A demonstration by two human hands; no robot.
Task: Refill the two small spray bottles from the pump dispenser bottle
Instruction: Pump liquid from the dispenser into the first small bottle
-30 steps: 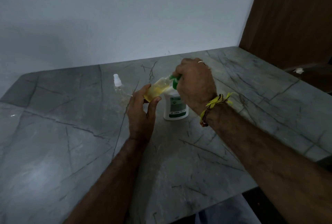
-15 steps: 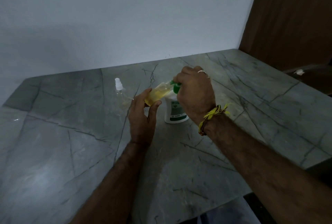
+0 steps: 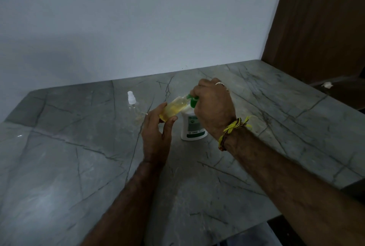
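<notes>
Bottle held to the pump spout

Surface [image 3: 59, 166] of grey veined stone carries everything here. Well to the left of both hands, a second small clear spray bottle with a white nozzle cap [image 3: 131, 99] rests near the wall; whether it stands or lies flat cannot be told, its clear body being hard to make out.

The left hand [image 3: 158, 129] is closed around a small clear bottle filled with yellowish liquid [image 3: 173, 108], thumb on one side and fingers on the other. The bottle is tilted, its base in the hand and its open neck angled up and to the right, meeting the green pump spout.

Just right of that hand stands the white pump dispenser bottle with a green label and green pump head [image 3: 192, 127], upright on the surface. The right hand [image 3: 214, 107] sits on top of it, fingers curled tight over the pump head, hiding most of it. A ring shows on one finger, and a yellow and dark thread band [image 3: 233, 129] wraps the wrist.
</notes>
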